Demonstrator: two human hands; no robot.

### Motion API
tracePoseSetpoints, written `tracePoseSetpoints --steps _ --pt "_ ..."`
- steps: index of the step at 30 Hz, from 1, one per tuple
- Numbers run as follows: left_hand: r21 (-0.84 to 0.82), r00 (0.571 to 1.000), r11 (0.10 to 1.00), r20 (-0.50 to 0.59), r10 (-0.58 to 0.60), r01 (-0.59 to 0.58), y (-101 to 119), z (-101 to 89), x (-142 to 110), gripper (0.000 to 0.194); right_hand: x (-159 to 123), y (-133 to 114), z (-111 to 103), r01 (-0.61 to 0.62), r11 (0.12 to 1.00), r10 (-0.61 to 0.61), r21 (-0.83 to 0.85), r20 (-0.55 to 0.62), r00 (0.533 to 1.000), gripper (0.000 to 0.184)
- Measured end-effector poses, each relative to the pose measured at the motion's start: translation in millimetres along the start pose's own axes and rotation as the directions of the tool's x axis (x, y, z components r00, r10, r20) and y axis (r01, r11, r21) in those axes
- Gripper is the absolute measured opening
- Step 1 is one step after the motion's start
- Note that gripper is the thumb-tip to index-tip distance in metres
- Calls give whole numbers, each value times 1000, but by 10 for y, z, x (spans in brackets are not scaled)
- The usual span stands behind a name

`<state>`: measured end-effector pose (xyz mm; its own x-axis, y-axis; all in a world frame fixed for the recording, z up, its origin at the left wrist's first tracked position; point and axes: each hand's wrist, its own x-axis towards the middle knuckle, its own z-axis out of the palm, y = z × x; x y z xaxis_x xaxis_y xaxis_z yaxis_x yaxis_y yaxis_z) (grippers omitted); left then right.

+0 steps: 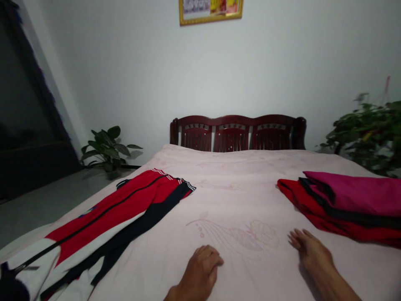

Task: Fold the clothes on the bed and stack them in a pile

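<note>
My left hand (pixel 203 269) is over the near part of the pink bed sheet (pixel 238 196), back upward, its fingers loosely bent; I see nothing in it. Further right, my right hand (pixel 311 251) is turned on its side with fingers stretched out, also empty. It is just in front of a pile of folded clothes: a magenta garment (pixel 363 194) on top, a dark one (pixel 354 208) under it and a red one (pixel 328 221) at the bottom. Left of my hands, a red, white and navy zip jacket (pixel 125 205) lies lengthwise on the bed, apart from both hands.
A dark red wooden headboard (pixel 233 133) stands at the far end against a pale wall (pixel 140 62). Leafy plants flank the bed, one potted plant (pixel 108 148) at left, another plant (pixel 369 133) at right. A gold-framed picture (pixel 211 20) hangs above.
</note>
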<state>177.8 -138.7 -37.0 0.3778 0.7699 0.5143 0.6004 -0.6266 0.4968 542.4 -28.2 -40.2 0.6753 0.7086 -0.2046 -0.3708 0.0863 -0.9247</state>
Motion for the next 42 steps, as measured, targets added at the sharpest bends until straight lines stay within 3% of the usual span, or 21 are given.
tracePoseSetpoints --steps 2,4,7,10,15,20,22,25,29,32,34,37,40,42 --pt "46 996 996 -41 -80 82 -29 -66 -8 39 -343 148 167 9 1000 -7 -26 76 997 46" --pt "160 983 974 -120 -139 158 -129 -158 -31 42 -605 220 285 137 975 -107 -175 175 979 50" --pt "380 949 884 -260 -180 271 -390 -361 -79 48 -797 255 347 379 778 -236 -502 325 916 46" --pt "539 885 724 -407 -225 431 -684 -629 -111 48 -798 276 323 491 607 -231 -625 453 861 41" --pt "606 733 422 -616 -287 674 -1034 -1045 -190 52 -709 320 284 523 602 -247 -603 482 840 44" --pt "538 569 196 -731 -376 820 -1236 -1263 -353 53 -730 297 294 527 607 -232 -595 502 833 45" --pt "524 539 150 -753 -378 838 -1292 -1329 -390 51 -745 274 296 525 612 -228 -591 504 833 44" --pt "535 530 111 -747 -401 838 -1375 -1456 -407 45 -751 251 294 517 610 -218 -601 500 838 44" --pt "512 514 136 -731 -449 848 -1468 -1632 -397 33 -739 244 296 509 600 -205 -618 496 844 44" --pt "475 533 243 -726 -434 846 -1439 -1652 -323 35 -734 243 310 514 591 -203 -621 502 840 44" --pt "445 581 380 -692 -428 811 -1339 -1565 -223 37 -730 243 322 518 582 -198 -627 508 838 44" --pt "330 670 628 -601 -436 705 -1071 -1287 -40 37 -714 247 334 521 560 -192 -644 511 838 45" --pt "124 794 834 -407 -452 538 -698 -927 69 36 -693 259 336 515 545 -186 -661 503 844 45" --pt "-34 874 894 -194 -445 448 -430 -718 61 35 -687 265 334 521 548 -190 -655 509 840 45"
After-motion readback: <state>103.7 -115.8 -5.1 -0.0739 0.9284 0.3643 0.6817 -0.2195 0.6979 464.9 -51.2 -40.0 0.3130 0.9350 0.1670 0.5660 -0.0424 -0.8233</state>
